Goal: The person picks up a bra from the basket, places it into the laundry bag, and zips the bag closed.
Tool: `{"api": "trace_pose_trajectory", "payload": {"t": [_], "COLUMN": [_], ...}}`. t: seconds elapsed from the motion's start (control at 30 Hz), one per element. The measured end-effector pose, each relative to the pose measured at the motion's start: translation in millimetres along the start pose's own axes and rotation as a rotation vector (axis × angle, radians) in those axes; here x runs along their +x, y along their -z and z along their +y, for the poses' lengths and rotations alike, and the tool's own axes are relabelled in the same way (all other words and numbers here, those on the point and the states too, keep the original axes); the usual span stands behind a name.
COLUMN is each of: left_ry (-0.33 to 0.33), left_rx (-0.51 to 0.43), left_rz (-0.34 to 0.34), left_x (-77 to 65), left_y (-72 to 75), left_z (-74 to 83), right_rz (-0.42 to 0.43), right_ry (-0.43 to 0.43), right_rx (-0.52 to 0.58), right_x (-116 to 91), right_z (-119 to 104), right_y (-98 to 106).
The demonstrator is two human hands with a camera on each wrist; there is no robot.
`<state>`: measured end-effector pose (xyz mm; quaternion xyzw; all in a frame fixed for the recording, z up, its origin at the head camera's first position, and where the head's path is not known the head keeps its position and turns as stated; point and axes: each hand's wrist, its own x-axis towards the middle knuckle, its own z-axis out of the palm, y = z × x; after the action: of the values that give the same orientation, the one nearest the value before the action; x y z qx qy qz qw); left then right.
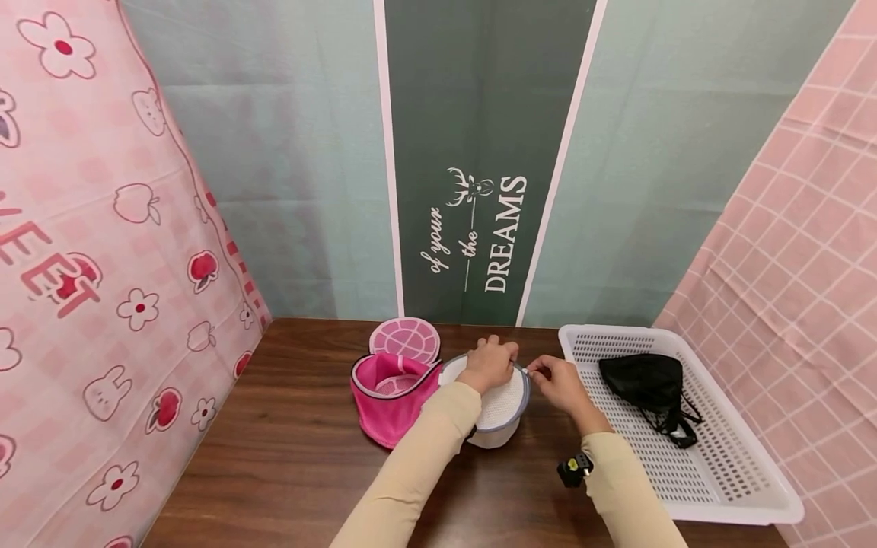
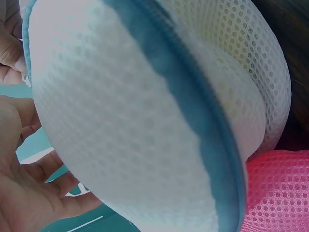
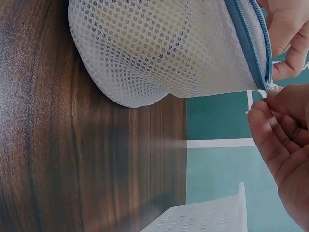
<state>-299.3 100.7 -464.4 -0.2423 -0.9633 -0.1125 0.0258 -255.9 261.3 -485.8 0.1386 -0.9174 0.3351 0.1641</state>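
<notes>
A round white mesh laundry bag (image 1: 503, 407) with a blue-grey zip round its top stands on the table. My left hand (image 1: 492, 364) reaches across its white lid and holds the far rim, fingers bent at the edge. At the bag's right side my right hand (image 1: 558, 384) pinches the small white zip pull (image 3: 271, 86) between thumb and forefinger. Through the mesh (image 3: 149, 36) shows something pale yellow and rounded. Touching the bag on the left is a pink mesh bag (image 1: 390, 418), its lid (image 1: 406, 340) folded back.
On the right stands a white perforated plastic basket (image 1: 685, 483) holding a black fabric item with straps (image 1: 644, 384). The dark wooden table (image 1: 274, 457) ends at a green and grey-blue cloth backdrop (image 1: 301, 190). Pink patterned cloths (image 1: 103, 304) hang at both sides.
</notes>
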Motion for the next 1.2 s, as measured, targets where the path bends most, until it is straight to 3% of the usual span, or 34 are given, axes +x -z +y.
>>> {"api": "trace_pose_trajectory", "payload": {"t": [0.1,0.23,0.33,0.57,0.7,0.9,1.03,1.2], "left_ry": [-0.022,-0.03,-0.023,-0.108,-0.112,-0.119,-0.116,-0.052], "left_rx": [0.011,0.06,0.065,-0.046,-0.002,0.11,0.095,0.066], "left_rz": [0.01,0.089,0.111,-0.029,-0.057,0.053,0.128,0.217], "left_x": [-0.7,-2.2,-2.8,0.2,1.2,1.7,0.3,-2.7], "left_y": [0.2,3.0,6.7,7.3,3.2,2.0,3.3,3.8], "left_z": [-1.7,-10.4,-19.3,-19.1,-13.7,-12.0,-13.8,-21.3], "right_rz": [0.0,0.016,0.04,0.046,0.034,0.035,0.036,0.038], "right_ry": [-0.001,-0.019,-0.027,0.03,0.02,0.028,0.021,-0.004], "right_rx": [0.011,-0.004,-0.026,-0.004,-0.007,0.003,-0.003,-0.015], "right_x": [-2.8,-8.0,-10.5,-5.6,-3.1,-2.5,-2.9,-3.9], "right_z": [1.6,5.9,8.5,2.9,1.2,1.9,3.3,5.3], "right_y": [-0.1,0.4,0.8,0.2,-0.4,1.0,3.8,8.9]}}
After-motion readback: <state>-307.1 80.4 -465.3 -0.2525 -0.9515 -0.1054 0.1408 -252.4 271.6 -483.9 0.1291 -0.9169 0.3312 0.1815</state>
